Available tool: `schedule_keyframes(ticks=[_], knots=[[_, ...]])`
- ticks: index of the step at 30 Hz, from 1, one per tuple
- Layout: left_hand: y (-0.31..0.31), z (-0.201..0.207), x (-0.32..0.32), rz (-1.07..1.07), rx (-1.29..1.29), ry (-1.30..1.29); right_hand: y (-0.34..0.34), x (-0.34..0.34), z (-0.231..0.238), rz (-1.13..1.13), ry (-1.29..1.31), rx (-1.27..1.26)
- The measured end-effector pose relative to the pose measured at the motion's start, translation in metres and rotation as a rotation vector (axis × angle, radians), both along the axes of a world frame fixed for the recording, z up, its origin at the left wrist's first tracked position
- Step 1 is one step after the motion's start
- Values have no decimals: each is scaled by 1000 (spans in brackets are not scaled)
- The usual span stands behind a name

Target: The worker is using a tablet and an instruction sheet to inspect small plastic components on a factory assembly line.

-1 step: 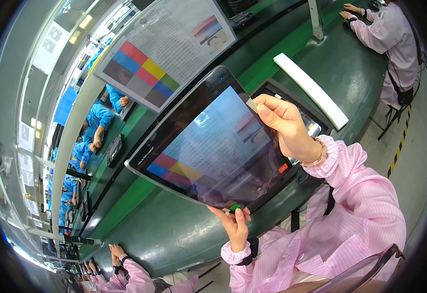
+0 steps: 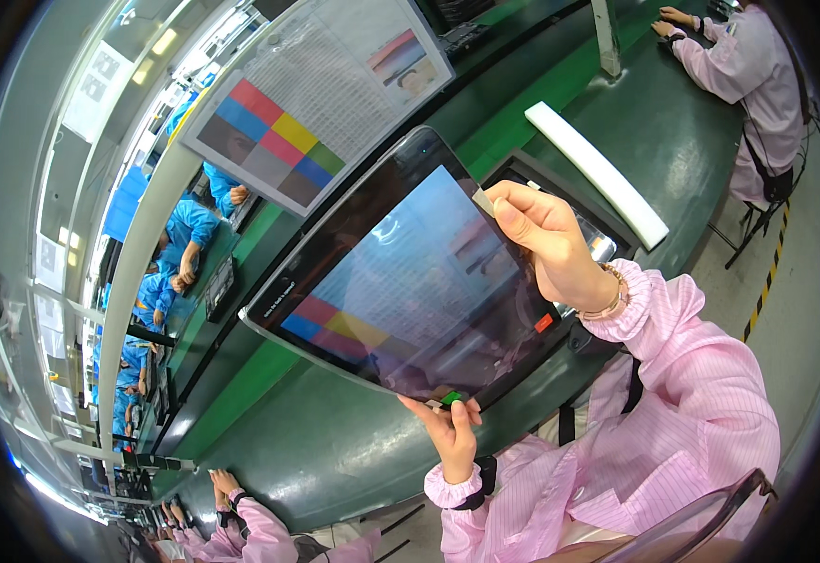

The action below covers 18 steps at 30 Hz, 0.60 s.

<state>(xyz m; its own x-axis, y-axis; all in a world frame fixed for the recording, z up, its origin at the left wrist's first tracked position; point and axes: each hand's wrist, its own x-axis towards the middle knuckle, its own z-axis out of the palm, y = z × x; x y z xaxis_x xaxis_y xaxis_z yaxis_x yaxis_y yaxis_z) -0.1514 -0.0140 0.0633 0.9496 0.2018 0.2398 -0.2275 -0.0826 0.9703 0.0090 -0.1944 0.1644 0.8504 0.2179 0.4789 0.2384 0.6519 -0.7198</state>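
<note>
A black tablet (image 2: 419,281) is held tilted above the green bench, gripped by both my hands. Its lit screen shows a picture resembling the colour chart (image 2: 288,131) that stands behind it. My left hand (image 2: 449,433) pinches the lower edge, beside a small green sticker (image 2: 450,399). At the upper right edge my right hand (image 2: 551,239) clasps the frame between thumb and curled fingers, next to a small pale tab (image 2: 482,201). A red sticker (image 2: 543,324) sits on the bezel below that hand. The tablet's back is hidden.
A white foam strip (image 2: 597,174) lies on the green bench (image 2: 701,122) beside a dark tray (image 2: 513,169) partly behind my right hand. A pole (image 2: 607,38) rises farther back. Co-workers in pink (image 2: 757,75) and blue (image 2: 192,225) sit along the lines.
</note>
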Motion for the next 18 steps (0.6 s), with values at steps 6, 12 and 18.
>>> schedule_keyframes(ticks=[6, 12, 18], knots=[[-1, 0, 0, 6, -1, -9, 0, -1, 1, -6, 19, 9], [0, -2, -1, -4, 6, -22, 0, 0, 1, -39, 1, 7], [-2, -4, 1, 2, -34, -9, 1, 0, 4, -22, 34, 10]])
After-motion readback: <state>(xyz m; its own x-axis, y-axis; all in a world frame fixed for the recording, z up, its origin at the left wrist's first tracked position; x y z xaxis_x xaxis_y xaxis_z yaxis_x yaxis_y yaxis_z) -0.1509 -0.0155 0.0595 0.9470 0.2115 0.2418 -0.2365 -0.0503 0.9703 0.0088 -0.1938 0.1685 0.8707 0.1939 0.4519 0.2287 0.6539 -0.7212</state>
